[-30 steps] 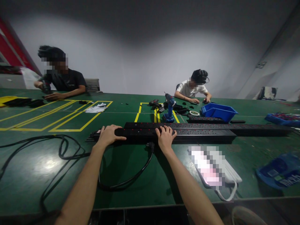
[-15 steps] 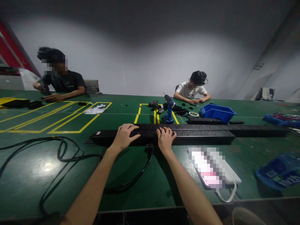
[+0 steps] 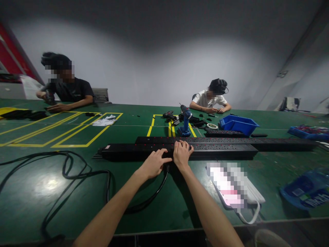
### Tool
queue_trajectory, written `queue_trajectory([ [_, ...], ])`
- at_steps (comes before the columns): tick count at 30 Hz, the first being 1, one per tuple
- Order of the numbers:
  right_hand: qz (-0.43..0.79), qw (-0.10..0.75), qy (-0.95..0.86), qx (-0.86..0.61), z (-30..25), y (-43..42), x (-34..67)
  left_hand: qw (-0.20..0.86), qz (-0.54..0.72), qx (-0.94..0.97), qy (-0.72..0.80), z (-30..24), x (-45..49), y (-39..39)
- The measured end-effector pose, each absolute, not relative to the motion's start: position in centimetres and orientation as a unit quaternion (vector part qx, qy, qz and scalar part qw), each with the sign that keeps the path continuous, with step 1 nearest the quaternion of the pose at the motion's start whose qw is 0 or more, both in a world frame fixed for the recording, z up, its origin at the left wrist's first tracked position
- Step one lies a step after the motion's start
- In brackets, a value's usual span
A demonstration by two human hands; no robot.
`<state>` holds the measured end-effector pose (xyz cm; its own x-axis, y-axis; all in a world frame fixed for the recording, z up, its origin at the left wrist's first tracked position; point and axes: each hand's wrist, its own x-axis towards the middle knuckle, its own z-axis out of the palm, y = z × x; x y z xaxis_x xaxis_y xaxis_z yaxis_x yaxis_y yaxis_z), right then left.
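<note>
A long black power strip point(image 3: 216, 147) with rows of sockets lies in front of me, with a second, longer power strip point(image 3: 280, 142) behind it. My right hand point(image 3: 182, 153) rests on top of the front strip, fingers spread over its upper face and thumb apart. Beside it, my left hand point(image 3: 154, 164) is at the strip's near edge, thumb and fingers apart. Close to the left fingertips is a black plug point(image 3: 167, 168) with its cable; the hand partly hides it, and I cannot tell whether they touch.
Black cable point(image 3: 69, 164) loops across the left side. A phone point(image 3: 226, 187), a white power bank point(image 3: 250, 190) and a blue bottle point(image 3: 305, 188) lie to the right. Behind the strips stand a cordless drill point(image 3: 185, 120) and a blue bin point(image 3: 239, 124). Two people sit opposite.
My left hand has moved right and towards me, from the top of the front strip to its near edge by the plug. The right hand has stayed nearly in place.
</note>
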<state>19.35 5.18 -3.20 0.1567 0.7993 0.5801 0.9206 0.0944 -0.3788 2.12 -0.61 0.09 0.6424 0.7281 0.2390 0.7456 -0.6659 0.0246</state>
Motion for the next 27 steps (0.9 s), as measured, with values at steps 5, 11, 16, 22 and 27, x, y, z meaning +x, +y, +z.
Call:
queue_trajectory([
  [5,-0.08,0.364,-0.644,-0.668,-3.4,5.3,19.4,0.034,-0.066,-0.92,-0.385,0.2,3.1,-1.1],
  [11,-0.07,0.364,-0.644,-0.669,-3.3,5.2,19.5,-0.038,-0.138,-0.905,-0.401,0.5,2.2,-0.7],
  [16,-0.057,0.373,-0.642,-0.668,-3.2,5.2,19.6,-0.142,-0.332,-0.842,-0.401,0.7,0.2,0.6],
  [22,-0.05,0.384,-0.639,-0.664,-3.1,5.2,19.7,-0.224,-0.494,-0.73,-0.415,-0.5,-2.0,3.4],
  [27,-0.044,0.393,-0.638,-0.66,-3.2,5.2,19.6,-0.228,-0.522,-0.711,-0.412,-2.6,-2.7,5.4],
])
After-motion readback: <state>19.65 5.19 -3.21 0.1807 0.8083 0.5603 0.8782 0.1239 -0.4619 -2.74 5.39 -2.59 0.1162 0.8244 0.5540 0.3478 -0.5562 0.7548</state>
